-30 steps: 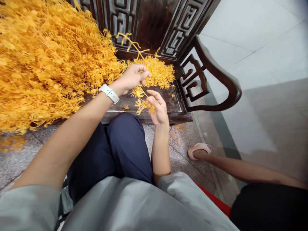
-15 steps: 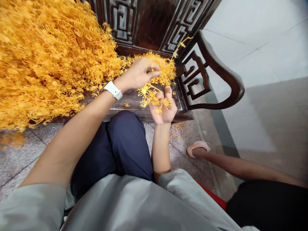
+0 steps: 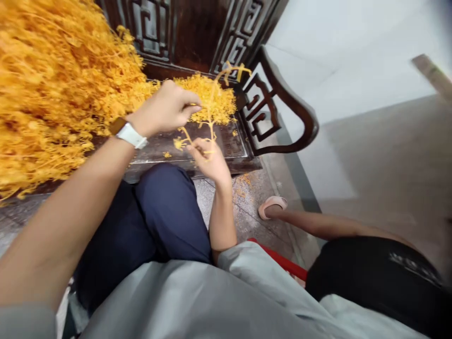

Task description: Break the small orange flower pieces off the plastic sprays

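Note:
My right hand [image 3: 210,162] is closed on a branched yellow flower stem [image 3: 211,106], which rises above it and bends over to the right at its tip. A small side sprig with a yellow floret [image 3: 179,143] sticks out left from between thumb and fingers. My left hand [image 3: 168,107], with a white-strapped watch [image 3: 132,135] at its wrist, hovers above and left of the right hand. Its thumb and fingers are pinched together; what lies between them, if anything, cannot be made out. Behind the stem lies a low heap of yellow florets [image 3: 221,101] on the dark wooden bench seat [image 3: 229,143].
A large pile of yellow flower sprigs [image 3: 60,80] covers the bench's left side. A curved wooden armrest [image 3: 303,108] bounds the right end, a carved backrest [image 3: 194,35] the far side. Scattered yellow bits [image 3: 243,181] lie on the floor. Another person's leg [image 3: 310,223] extends at right.
The view has shifted right. My right hand has turned from palm-up with spread fingers to gripping the stem, which now stands more upright. My left hand stays pinched and sits farther from the stem.

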`<state>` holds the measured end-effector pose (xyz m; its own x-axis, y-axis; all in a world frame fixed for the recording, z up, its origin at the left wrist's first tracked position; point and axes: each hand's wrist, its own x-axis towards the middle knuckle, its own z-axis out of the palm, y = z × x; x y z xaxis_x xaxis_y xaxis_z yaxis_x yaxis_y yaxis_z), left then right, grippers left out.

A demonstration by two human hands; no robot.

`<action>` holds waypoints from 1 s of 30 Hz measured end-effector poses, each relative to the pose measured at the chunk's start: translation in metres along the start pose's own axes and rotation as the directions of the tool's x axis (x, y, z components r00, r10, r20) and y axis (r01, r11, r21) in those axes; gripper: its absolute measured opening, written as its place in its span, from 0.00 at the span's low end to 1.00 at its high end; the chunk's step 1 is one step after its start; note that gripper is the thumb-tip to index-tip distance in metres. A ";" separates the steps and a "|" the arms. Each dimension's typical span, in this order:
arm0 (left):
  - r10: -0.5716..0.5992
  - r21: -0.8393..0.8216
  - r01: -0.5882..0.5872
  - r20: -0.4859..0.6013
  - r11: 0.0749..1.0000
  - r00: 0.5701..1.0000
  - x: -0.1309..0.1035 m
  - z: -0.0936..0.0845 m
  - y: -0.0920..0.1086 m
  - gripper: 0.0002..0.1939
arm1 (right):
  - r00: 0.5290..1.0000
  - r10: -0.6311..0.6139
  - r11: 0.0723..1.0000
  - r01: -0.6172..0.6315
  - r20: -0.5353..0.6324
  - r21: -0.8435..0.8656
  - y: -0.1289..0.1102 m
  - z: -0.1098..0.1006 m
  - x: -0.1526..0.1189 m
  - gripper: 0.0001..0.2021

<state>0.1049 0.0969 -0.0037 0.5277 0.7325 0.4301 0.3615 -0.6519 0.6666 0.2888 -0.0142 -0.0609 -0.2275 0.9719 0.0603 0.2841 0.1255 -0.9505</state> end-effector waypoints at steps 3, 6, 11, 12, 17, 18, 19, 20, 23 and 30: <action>-0.065 -0.078 0.060 -0.065 0.995 0.996 0.001 -0.002 -0.010 0.03 | 0.998 -0.058 0.995 0.056 0.021 0.086 0.006 0.003 0.004 0.23; -0.157 -0.135 0.151 -0.037 0.979 0.987 0.000 -0.002 -0.010 0.05 | 0.987 -0.088 0.951 0.124 -0.138 0.284 0.007 -0.003 0.003 0.20; -0.229 -0.200 0.250 0.124 0.947 0.965 -0.003 0.001 0.005 0.11 | 0.991 0.023 0.819 0.056 -0.130 0.572 0.009 -0.016 0.005 0.20; -0.229 -0.199 0.250 0.124 0.948 0.966 -0.003 0.001 0.005 0.11 | 0.991 0.056 0.803 0.029 -0.124 0.595 0.010 -0.014 0.007 0.21; -0.171 -0.071 0.169 -0.024 0.983 0.985 -0.004 0.000 -0.015 0.07 | 0.987 0.150 0.757 -0.073 -0.064 0.650 0.021 0.003 0.017 0.26; -0.157 -0.045 0.155 -0.055 0.987 0.986 -0.004 0.000 -0.020 0.06 | 0.986 0.152 0.758 -0.075 -0.063 0.648 0.023 0.006 0.018 0.26; -0.148 -0.025 0.146 -0.084 0.989 0.985 -0.004 0.000 -0.025 0.05 | 0.986 0.149 0.763 -0.068 -0.073 0.642 0.025 0.008 0.019 0.26; -0.143 -0.010 0.142 -0.108 0.990 0.984 -0.004 -0.001 -0.028 0.05 | 0.986 0.139 0.772 -0.051 -0.090 0.634 0.026 0.009 0.019 0.26; -0.133 0.012 0.138 -0.182 0.990 0.974 -0.003 -0.002 -0.030 0.04 | 0.984 0.062 0.807 0.048 -0.166 0.589 0.023 0.013 0.016 0.26; -0.033 0.071 0.049 -0.207 0.996 0.978 -0.003 -0.018 -0.033 0.07 | 0.930 -0.022 0.876 0.194 -0.366 0.442 -0.004 0.047 0.000 0.31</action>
<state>0.0780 0.1197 -0.0162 0.3449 0.7785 0.5243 0.4409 -0.6275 0.6417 0.2441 -0.0244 -0.0718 0.1227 0.9744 0.1882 -0.2071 0.2106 -0.9554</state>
